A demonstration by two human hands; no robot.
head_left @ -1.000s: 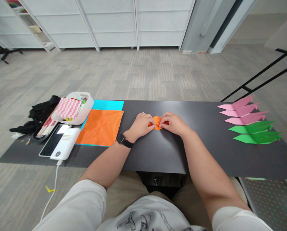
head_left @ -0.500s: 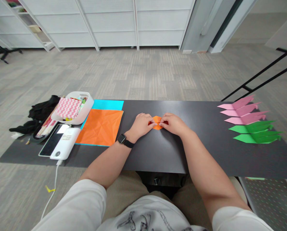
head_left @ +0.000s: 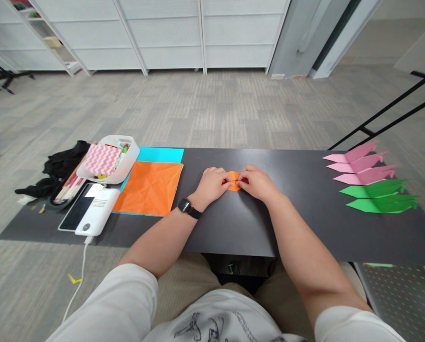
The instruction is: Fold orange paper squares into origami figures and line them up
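Between my hands, at the middle of the dark table, lies a small folded piece of orange origami paper (head_left: 234, 181). My left hand (head_left: 213, 184) is closed on its left side, thumb and fingers pinching the edge. From the right, my right hand (head_left: 255, 182) pinches the opposite side, fingertips close to those of the left. The fingers hide the paper's outer ends, so its full shape does not show. A black watch sits on my left wrist.
To the left lie orange sheets (head_left: 150, 187) over blue paper (head_left: 162, 155), a white power bank (head_left: 97, 212) with a cable, a phone (head_left: 77, 211), a white bin (head_left: 130, 159) and black cloth (head_left: 64, 159). Several pink (head_left: 358, 164) and green folded birds (head_left: 381, 204) stand at the right.
Both hands stay at the orange paper. The left wrist has shifted slightly to the right, and the fingers have moved only a little.
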